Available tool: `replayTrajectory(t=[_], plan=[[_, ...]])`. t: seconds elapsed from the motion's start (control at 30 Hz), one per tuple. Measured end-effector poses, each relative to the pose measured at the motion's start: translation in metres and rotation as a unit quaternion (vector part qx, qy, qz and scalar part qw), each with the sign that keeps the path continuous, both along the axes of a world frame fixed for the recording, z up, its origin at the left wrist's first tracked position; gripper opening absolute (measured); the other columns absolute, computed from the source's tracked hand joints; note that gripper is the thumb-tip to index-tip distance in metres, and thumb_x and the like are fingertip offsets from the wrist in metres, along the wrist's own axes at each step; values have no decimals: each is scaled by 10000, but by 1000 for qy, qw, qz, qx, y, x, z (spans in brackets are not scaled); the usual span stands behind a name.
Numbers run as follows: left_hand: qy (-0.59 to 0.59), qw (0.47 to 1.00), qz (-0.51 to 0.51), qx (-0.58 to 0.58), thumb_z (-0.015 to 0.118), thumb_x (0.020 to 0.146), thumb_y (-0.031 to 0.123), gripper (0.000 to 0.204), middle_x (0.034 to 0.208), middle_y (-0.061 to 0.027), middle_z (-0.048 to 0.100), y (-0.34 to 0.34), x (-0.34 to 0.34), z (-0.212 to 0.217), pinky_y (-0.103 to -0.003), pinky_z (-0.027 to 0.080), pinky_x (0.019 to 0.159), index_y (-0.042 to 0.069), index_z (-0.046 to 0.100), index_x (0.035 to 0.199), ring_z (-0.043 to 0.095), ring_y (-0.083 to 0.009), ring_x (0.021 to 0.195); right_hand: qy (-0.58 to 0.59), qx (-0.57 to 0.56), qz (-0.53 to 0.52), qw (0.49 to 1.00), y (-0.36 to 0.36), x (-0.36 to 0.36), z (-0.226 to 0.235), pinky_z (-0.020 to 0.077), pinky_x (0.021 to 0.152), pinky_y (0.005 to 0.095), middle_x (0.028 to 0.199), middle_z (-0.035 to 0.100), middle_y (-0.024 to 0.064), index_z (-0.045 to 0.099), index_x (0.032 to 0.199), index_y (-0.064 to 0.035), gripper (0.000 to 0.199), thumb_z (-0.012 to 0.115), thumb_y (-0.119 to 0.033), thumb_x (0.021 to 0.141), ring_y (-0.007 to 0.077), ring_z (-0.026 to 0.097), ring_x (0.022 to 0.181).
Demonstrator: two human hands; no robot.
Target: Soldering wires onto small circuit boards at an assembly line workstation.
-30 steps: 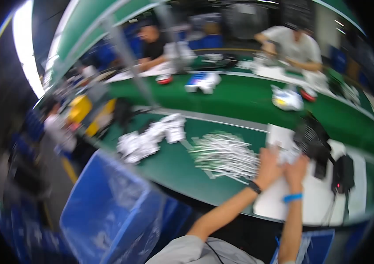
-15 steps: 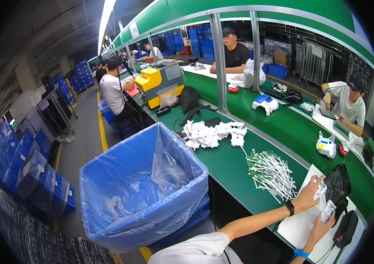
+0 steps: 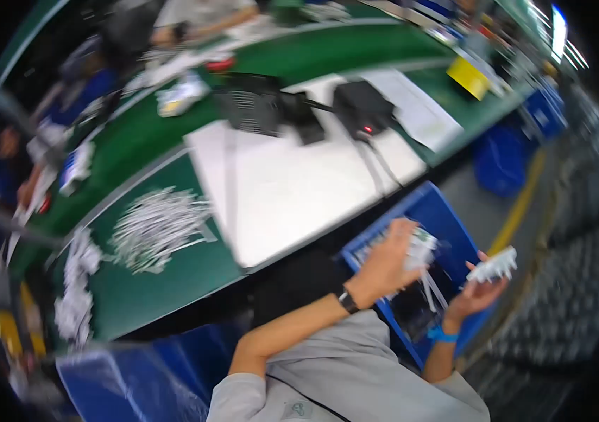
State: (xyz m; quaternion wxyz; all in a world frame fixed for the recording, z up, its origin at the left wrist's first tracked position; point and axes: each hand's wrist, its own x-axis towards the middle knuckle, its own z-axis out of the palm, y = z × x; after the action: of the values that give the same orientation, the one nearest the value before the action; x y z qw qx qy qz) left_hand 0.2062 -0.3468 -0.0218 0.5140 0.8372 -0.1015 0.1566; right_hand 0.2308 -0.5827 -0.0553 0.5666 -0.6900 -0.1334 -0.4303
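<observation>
My left hand (image 3: 387,260), with a black watch on its wrist, is closed on a white plastic part (image 3: 423,247), smeared by motion. It is over a blue crate (image 3: 449,219) beside the table. My right hand (image 3: 477,297), blue band at the wrist, holds another white plastic part (image 3: 494,266) with a notched edge near the crate's right side. Inside the crate, white strips (image 3: 432,292) lie below my hands, along with white pieces partly hidden by my left hand.
On the green table (image 3: 201,292) lie a pile of white strips (image 3: 159,225) and heaped white parts (image 3: 78,288). A white board (image 3: 264,204) bears a black fan (image 3: 251,105) and a black box (image 3: 363,105) with a red light. A lined blue bin (image 3: 130,380) stands lower left.
The view has swung right and down. Both hands have moved from above the white board to the blue crate off the table's edge, each with a white part.
</observation>
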Motion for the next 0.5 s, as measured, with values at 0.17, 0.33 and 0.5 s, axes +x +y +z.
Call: replayTrajectory(t=[0.17,0.33,0.5], plan=[[64,997,21,-24,878,728,339,755,1207,-197,569,-42,30,-65,-448,553,874,14,506,1299,652,-402,1039,222,18,-67,973,-84,-32,-90,564,829,282,1426,436,114,284,1578,-103,795,661,42,893,241,615,1130],[120,992,15,-25,871,742,337,713,1202,-180,581,-48,40,-101,-430,534,893,34,520,1283,647,-374,1047,466,-220,-196,835,-162,-47,-264,482,1013,428,1283,553,227,426,1454,39,850,802,-211,734,377,568,1192],[162,986,-5,-28,863,754,335,744,1239,-205,563,-35,34,-121,-468,544,893,16,490,1313,642,-416,1066,601,-396,22,694,-180,-72,-331,471,1067,458,1348,536,239,470,1404,-25,832,829,-136,662,437,521,1267]])
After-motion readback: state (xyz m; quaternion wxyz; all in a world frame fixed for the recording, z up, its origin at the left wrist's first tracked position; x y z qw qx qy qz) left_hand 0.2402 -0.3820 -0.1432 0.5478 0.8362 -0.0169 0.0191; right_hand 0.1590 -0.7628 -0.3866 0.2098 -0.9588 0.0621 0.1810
